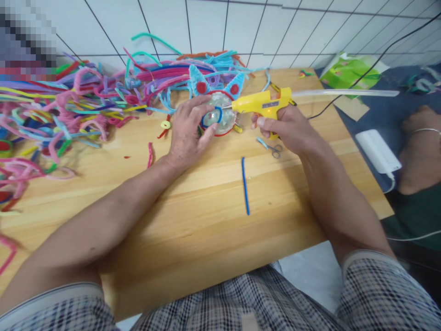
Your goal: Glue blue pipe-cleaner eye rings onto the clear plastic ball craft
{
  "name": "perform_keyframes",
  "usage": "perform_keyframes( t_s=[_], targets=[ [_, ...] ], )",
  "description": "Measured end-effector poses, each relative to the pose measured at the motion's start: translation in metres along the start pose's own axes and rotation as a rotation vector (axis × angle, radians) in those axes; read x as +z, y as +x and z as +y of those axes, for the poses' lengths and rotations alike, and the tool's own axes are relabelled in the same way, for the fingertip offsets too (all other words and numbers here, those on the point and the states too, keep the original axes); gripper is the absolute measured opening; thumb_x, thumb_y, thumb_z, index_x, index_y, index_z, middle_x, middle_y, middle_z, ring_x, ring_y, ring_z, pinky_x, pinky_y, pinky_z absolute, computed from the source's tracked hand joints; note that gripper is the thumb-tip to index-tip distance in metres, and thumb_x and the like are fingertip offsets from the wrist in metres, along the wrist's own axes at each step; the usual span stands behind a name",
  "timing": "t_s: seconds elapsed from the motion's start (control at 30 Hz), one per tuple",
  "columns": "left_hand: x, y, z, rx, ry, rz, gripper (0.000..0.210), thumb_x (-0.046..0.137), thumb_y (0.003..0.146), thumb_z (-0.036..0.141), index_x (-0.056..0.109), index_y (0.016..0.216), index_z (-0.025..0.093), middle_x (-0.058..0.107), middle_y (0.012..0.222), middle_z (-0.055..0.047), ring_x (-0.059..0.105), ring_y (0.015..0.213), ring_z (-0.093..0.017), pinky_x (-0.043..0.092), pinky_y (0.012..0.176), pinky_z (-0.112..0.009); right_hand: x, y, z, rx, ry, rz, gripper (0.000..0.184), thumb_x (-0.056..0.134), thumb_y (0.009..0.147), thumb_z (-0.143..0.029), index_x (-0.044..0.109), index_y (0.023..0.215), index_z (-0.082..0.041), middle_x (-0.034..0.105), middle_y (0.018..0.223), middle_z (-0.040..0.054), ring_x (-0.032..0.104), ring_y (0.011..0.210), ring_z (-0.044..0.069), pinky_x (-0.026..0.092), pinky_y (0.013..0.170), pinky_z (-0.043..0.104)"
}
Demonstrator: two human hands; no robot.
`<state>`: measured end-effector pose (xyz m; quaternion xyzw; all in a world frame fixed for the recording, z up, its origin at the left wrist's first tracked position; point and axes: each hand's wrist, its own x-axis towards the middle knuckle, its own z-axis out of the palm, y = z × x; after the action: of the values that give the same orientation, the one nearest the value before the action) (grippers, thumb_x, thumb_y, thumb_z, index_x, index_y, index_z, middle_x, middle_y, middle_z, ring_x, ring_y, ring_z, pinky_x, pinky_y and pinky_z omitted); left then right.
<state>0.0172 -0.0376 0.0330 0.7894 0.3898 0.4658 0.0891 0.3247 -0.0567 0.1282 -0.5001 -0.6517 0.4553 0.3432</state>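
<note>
My right hand (287, 126) is wrapped round the grip of a yellow hot glue gun (257, 103), with a long clear glue stick (344, 93) sticking out of its back. The metal nozzle points left and meets a bent blue pipe cleaner (220, 115). My left hand (189, 128) holds that pipe cleaner between thumb and fingers over a round, clear, red-rimmed disc (223, 128). Two light blue pointed ears (198, 82) with red dots stand at the disc's far edge. Part of the disc is hidden under my left hand.
A straight blue pipe cleaner (245, 186) and small scissors (275, 149) lie on the wooden table (193, 220). Many coloured pipe cleaners (86, 101) heap at the left and back. A black cord (375, 59) runs at right, near a white power bank-like box (378, 151) and another person's arm (420, 147).
</note>
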Motion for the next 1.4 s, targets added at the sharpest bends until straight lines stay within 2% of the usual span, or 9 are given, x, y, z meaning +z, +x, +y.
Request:
perform_keyframes(
  t_s=[0.13, 0.27, 0.47, 0.67, 0.87, 1.0, 1.17, 1.3, 1.4],
  targets=[
    [0.002, -0.001, -0.008, -0.033, -0.071, -0.024, 0.048, 0.062, 0.11, 0.074, 0.067, 0.147, 0.043, 0.073, 0.167, 0.0, 0.06, 0.162, -0.038, 0.042, 0.14, -0.074, 0.002, 0.0, 0.0, 0.009, -0.011, -0.001, 0.05, 0.102, 0.083, -0.066, 0.07, 0.085, -0.029, 0.071, 0.088, 0.0034, 0.061, 0.076, 0.021, 0.056, 0.061, 0.036],
    [0.001, -0.001, -0.009, 0.021, -0.049, -0.008, 0.052, 0.069, 0.108, 0.074, 0.068, 0.147, 0.041, 0.073, 0.167, -0.003, 0.063, 0.158, -0.038, 0.045, 0.138, -0.074, 0.003, 0.001, 0.0, 0.01, -0.021, -0.003, 0.051, 0.102, 0.082, -0.068, 0.07, 0.085, -0.029, 0.07, 0.085, 0.0029, 0.061, 0.078, 0.022, 0.056, 0.062, 0.036],
    [-0.002, 0.0, -0.001, -0.014, -0.037, -0.015, 0.047, 0.059, 0.112, 0.072, 0.068, 0.147, 0.042, 0.074, 0.166, -0.004, 0.063, 0.161, -0.039, 0.044, 0.139, -0.073, 0.002, 0.001, 0.001, -0.017, 0.007, 0.005, 0.046, 0.1, 0.087, -0.063, 0.071, 0.085, -0.028, 0.073, 0.094, 0.0027, 0.06, 0.075, 0.019, 0.057, 0.065, 0.035],
    [0.001, -0.001, -0.008, -0.034, -0.076, -0.05, 0.056, 0.057, 0.11, 0.076, 0.065, 0.153, 0.042, 0.073, 0.167, -0.003, 0.053, 0.171, -0.039, 0.038, 0.142, -0.077, 0.0, -0.001, 0.0, 0.008, 0.011, 0.019, 0.044, 0.101, 0.087, -0.059, 0.07, 0.089, -0.028, 0.071, 0.091, 0.002, 0.06, 0.075, 0.019, 0.054, 0.062, 0.034],
    [0.001, -0.001, -0.005, -0.043, -0.086, -0.039, 0.053, 0.059, 0.11, 0.077, 0.068, 0.149, 0.043, 0.072, 0.168, 0.001, 0.056, 0.166, -0.039, 0.037, 0.142, -0.076, 0.0, -0.001, 0.0, 0.024, 0.005, 0.003, 0.049, 0.103, 0.085, -0.064, 0.07, 0.088, -0.028, 0.071, 0.089, 0.0024, 0.062, 0.076, 0.021, 0.056, 0.064, 0.036],
    [-0.001, 0.0, -0.004, 0.004, -0.02, -0.018, 0.041, 0.062, 0.114, 0.066, 0.069, 0.148, 0.045, 0.071, 0.17, 0.001, 0.062, 0.161, -0.038, 0.042, 0.139, -0.074, -0.001, -0.001, 0.001, 0.008, -0.004, 0.0, 0.052, 0.102, 0.084, -0.071, 0.072, 0.088, -0.029, 0.072, 0.09, 0.0028, 0.062, 0.077, 0.022, 0.058, 0.063, 0.037],
    [-0.001, 0.0, -0.006, -0.018, -0.058, -0.084, 0.049, 0.061, 0.112, 0.069, 0.064, 0.156, 0.046, 0.068, 0.174, -0.001, 0.054, 0.171, -0.039, 0.033, 0.144, -0.078, 0.0, 0.001, 0.004, -0.007, -0.004, -0.008, 0.051, 0.101, 0.085, -0.07, 0.071, 0.088, -0.029, 0.07, 0.087, 0.0025, 0.063, 0.077, 0.022, 0.058, 0.065, 0.037],
    [-0.004, 0.001, 0.002, -0.01, -0.007, -0.044, 0.042, 0.057, 0.115, 0.07, 0.067, 0.149, 0.048, 0.07, 0.171, -0.001, 0.062, 0.166, -0.036, 0.044, 0.141, -0.072, 0.002, 0.002, 0.005, -0.012, -0.012, 0.009, 0.05, 0.1, 0.087, -0.068, 0.071, 0.088, -0.028, 0.071, 0.088, 0.0025, 0.062, 0.077, 0.021, 0.057, 0.066, 0.037],
    [-0.006, 0.002, 0.009, 0.022, 0.032, -0.025, 0.044, 0.053, 0.117, 0.069, 0.069, 0.147, 0.041, 0.072, 0.169, -0.004, 0.066, 0.159, -0.036, 0.046, 0.138, -0.073, 0.002, 0.001, 0.003, -0.015, -0.017, 0.004, 0.053, 0.1, 0.085, -0.072, 0.071, 0.088, -0.028, 0.071, 0.089, 0.0025, 0.061, 0.076, 0.021, 0.058, 0.064, 0.036]
  ],
)
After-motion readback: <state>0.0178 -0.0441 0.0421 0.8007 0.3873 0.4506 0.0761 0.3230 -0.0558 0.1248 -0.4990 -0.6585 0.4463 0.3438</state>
